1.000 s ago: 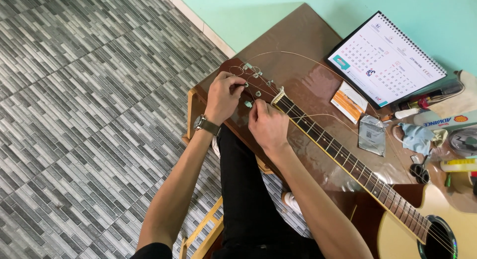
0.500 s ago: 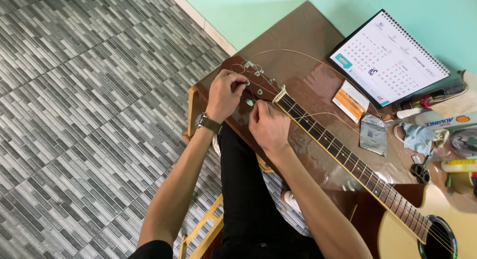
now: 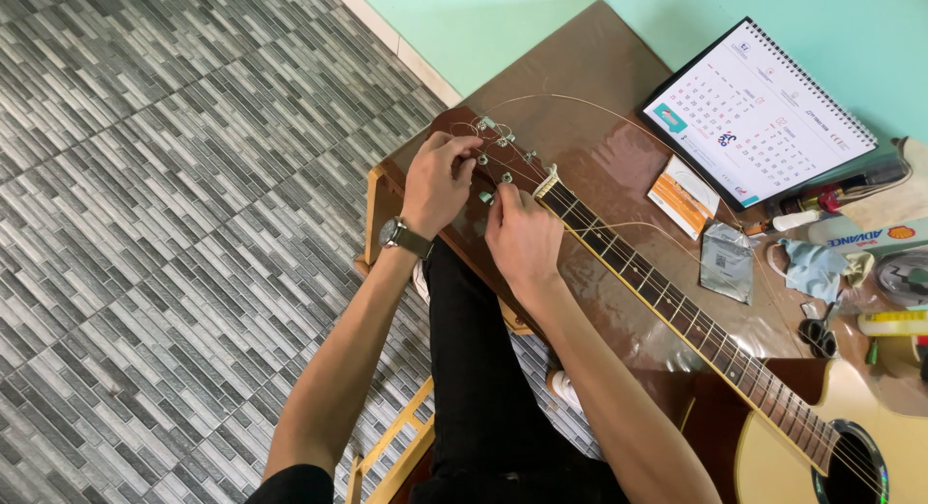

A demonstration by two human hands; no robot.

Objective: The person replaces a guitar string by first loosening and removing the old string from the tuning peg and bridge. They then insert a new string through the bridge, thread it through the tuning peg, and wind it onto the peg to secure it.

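- Working left to right, I log my left hand [image 3: 437, 183] first: watch on the wrist, fingers pinched shut on a tuning peg at the guitar headstock [image 3: 486, 154].
- Right hand [image 3: 522, 235]: fingertips pressed to the headstock's near edge; what they grip, I cannot tell.
- Loose wire string [image 3: 580, 103]: arcs off the pegs across the brown table [image 3: 590, 69], untrimmed; by my judgement, stringing is under way, winding and tuning left.
- Guitar: flat on the table, long axis diagonal, headstock pointing upper left, body [image 3: 831, 446] lower right.
- Calendar [image 3: 759, 113], packets [image 3: 725, 260], rags beyond.
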